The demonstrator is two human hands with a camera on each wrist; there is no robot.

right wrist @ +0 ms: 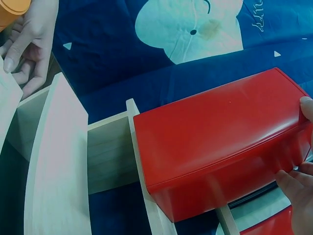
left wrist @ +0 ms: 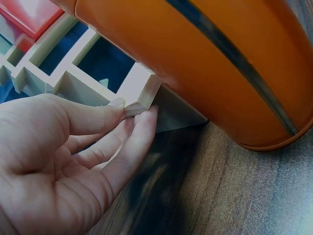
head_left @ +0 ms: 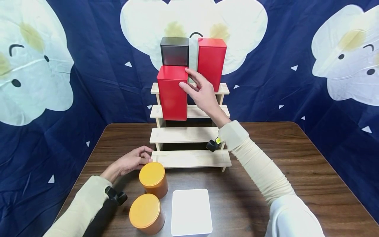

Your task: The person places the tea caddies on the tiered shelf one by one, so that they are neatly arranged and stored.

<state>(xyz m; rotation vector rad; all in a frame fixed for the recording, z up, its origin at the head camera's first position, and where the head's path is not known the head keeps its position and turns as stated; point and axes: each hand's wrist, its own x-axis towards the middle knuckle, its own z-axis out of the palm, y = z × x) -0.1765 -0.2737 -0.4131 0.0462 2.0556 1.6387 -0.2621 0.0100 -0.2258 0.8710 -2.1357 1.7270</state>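
Observation:
A tall red tin (head_left: pixel 173 95) stands on the second step from the top of a wooden tiered stand (head_left: pixel 183 135). My right hand (head_left: pixel 202 93) grips its upper right side, thumb on the front and index finger near the lid's corner. In the right wrist view, fingertips (right wrist: pixel 288 183) lie against the side of this tin (right wrist: pixel 220 132). Down at the left, my left hand (head_left: pixel 131 163) pinches the end of the lowest step. The left wrist view shows thumb and fingers on that pale step end (left wrist: pixel 139 90), close beside an orange tin (left wrist: pixel 205 63).
On the top step are a black tin (head_left: pixel 175 54) and a second red tin (head_left: pixel 211 64). Before the stand, two round orange-lidded tins (head_left: pixel 152 174) and a white square-topped box (head_left: pixel 191 212) stand on the brown table (head_left: pixel 266 158). A blue cloud-print cloth (head_left: pixel 100 75) hangs behind.

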